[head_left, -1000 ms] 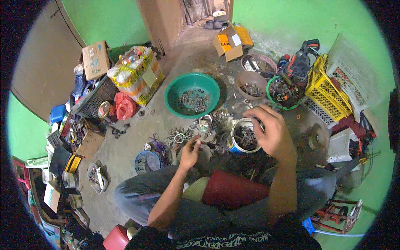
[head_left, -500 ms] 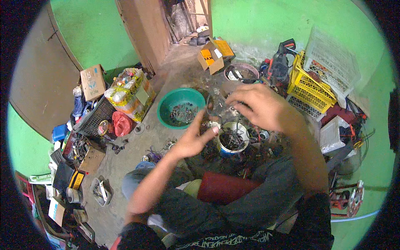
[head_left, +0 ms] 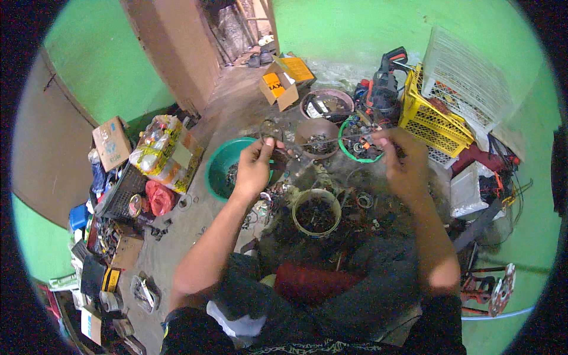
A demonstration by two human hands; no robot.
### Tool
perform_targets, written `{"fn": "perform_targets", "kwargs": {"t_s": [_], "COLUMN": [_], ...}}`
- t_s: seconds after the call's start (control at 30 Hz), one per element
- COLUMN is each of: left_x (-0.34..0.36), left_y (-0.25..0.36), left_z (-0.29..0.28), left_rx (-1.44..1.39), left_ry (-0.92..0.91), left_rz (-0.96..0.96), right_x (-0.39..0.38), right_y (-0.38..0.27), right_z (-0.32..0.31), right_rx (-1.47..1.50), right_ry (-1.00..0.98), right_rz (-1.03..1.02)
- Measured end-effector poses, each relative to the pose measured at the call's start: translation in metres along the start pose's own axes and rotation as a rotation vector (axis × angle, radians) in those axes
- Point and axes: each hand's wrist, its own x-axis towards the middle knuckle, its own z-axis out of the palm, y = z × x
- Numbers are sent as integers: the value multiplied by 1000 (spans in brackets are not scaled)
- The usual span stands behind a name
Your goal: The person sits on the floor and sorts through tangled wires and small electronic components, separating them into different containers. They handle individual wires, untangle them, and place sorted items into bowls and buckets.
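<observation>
A thin dark wire (head_left: 325,141) stretches between my hands, with a loop at the left end. My left hand (head_left: 254,168) is closed on that end, thumb up, in front of the teal basin (head_left: 214,174). At the other end, my right hand (head_left: 402,165) pinches the wire near a green-rimmed basin (head_left: 361,158) of mixed scrap. Between and below my forearms stands a small pale bucket (head_left: 315,232) with dark bits inside. Behind the wire is a brown bowl (head_left: 316,126), and dark tangled scrap lies around the bucket, too shadowed to make out.
Boxes (head_left: 107,142), a taped bundle (head_left: 160,154) and a red bag (head_left: 160,198) crowd the left. Yellow crates (head_left: 432,124) lean at the right wall beside a black-and-red machine (head_left: 384,89). An open carton (head_left: 278,89) sits near the doorway.
Both hands have risen from over the bucket and moved apart, the right one to the right, drawing the wire out straight between them. The view has shifted as the head moved.
</observation>
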Motion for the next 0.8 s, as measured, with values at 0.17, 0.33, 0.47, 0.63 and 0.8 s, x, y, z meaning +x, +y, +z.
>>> {"fn": "perform_targets", "kwargs": {"t_s": [0.17, 0.33, 0.47, 0.63, 0.8], "left_x": [42, 77, 91, 100, 89], "left_y": [-19, -47, -66, -84, -96], "left_z": [-1, -18, -27, -87, -148], "left_rx": [-320, -421, -442, -525, -412], "left_ry": [192, 253, 359, 613, 856], "left_rz": [-55, -77, 21, 159, 284], "right_x": [-1, -35, -71, -92, -98], "right_y": [72, 184, 239, 255, 250], "right_z": [-35, -78, -103, -132, -138], "right_rx": [-50, -79, -24, 226, 425], "right_ry": [221, 446, 562, 822, 830], "right_rz": [460, 548, 648, 711, 695]}}
